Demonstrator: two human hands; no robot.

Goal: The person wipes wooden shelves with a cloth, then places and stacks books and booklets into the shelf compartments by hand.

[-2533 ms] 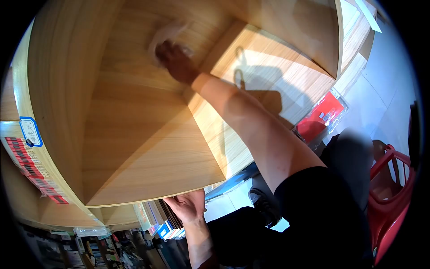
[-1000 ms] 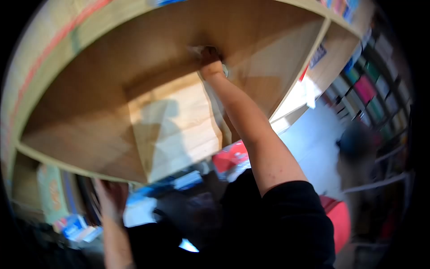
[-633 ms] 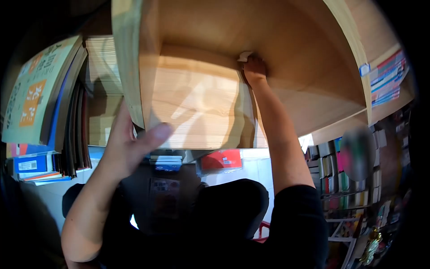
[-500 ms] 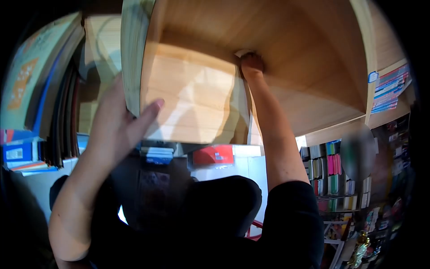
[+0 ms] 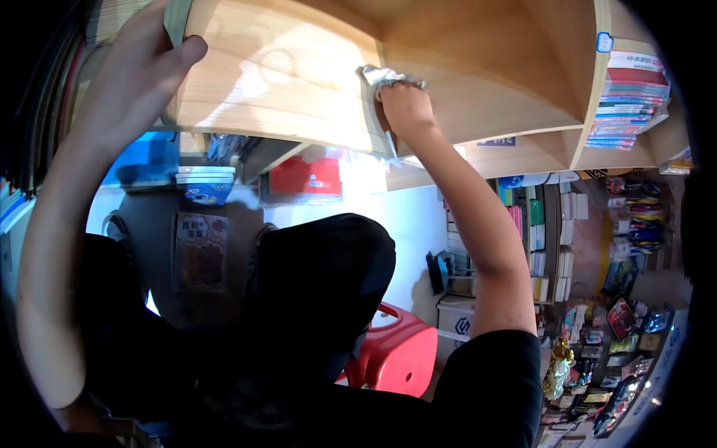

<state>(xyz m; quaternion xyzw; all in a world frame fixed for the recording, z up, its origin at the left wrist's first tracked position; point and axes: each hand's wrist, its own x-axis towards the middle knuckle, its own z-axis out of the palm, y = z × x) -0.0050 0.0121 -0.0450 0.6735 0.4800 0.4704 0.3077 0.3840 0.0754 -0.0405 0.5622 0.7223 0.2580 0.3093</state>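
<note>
One curled right hand (image 5: 406,108) holds crumpled grey-white cloth (image 5: 379,75) that might snag if dragged across pale wooden shelving (image 5: 478,104); left hand (image 5: 138,71), thumb spread, straddles a greenish-edged wooden upright (image 5: 176,21), grip unclear.

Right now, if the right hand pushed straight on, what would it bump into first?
Probably the wooden shelf panel beyond the crumpled cloth in the right hand; depth is unclear.

A red plastic stool (image 5: 407,358) stands near a white box (image 5: 451,317) with a dark logo. Farther left — a red packet (image 5: 299,178) in clear wrap, then a blue tub (image 5: 205,192) with a pale top. Stacked books (image 5: 631,101) lie at upper right.
</note>
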